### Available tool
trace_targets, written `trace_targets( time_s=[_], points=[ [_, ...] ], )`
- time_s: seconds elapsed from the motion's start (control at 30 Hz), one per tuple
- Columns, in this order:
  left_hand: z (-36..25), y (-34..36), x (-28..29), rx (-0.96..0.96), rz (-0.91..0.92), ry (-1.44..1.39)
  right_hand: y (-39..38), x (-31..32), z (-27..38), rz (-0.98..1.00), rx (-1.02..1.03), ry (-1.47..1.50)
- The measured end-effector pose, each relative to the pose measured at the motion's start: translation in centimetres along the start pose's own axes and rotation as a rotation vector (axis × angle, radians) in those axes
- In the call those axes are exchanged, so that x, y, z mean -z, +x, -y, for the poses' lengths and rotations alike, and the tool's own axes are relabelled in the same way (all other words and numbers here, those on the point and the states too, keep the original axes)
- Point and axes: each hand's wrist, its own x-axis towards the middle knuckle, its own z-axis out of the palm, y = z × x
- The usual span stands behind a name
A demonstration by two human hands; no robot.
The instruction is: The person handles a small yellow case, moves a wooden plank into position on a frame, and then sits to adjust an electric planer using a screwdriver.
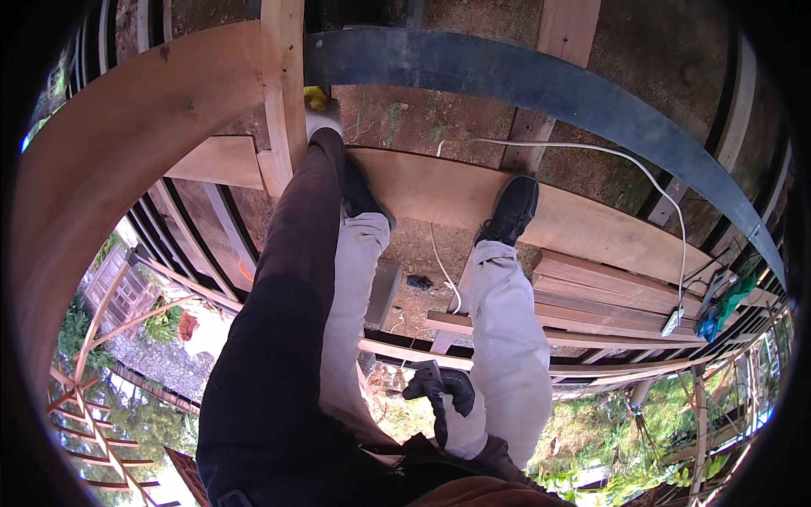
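My left hand (323, 118), in a pale glove, reaches to the upright timber (281, 72), beside the dark curved strip (507, 72). A small yellow object (316, 96) shows at that hand; its fingers are hidden. A wide curved plywood band (110, 127) meets the timber from the left. My right hand (441, 393), in a black and pale glove, is down between my legs, closed on a small grey object (427, 372) that I cannot make out further.
My shoes stand on a plywood plank (431, 186) over open joists above soil. A white cable (608, 150) crosses to a power strip (673, 321). Stacked boards (591, 296) and a blue-green bag (731, 300) lie right. Foliage shows beyond the curved framework edge.
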Motion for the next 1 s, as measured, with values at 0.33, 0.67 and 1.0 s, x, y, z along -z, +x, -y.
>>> trace_targets(
  time_s=[0.33,0.67,1.0],
  points=[
    [-16.4,-23.3,16.8,0.640,1.051,-1.147,0.8,1.9,-0.9,-0.141,0.172,-0.001],
    [-18.8,-19.8,38.7,0.484,1.275,-1.022,2.4,2.2,-2.1,-0.175,0.480,0.007],
    [-27.5,-24.7,61.9,0.498,1.734,-1.254,-20.1,-10.8,10.0,-0.224,0.743,-0.052]
  ],
)
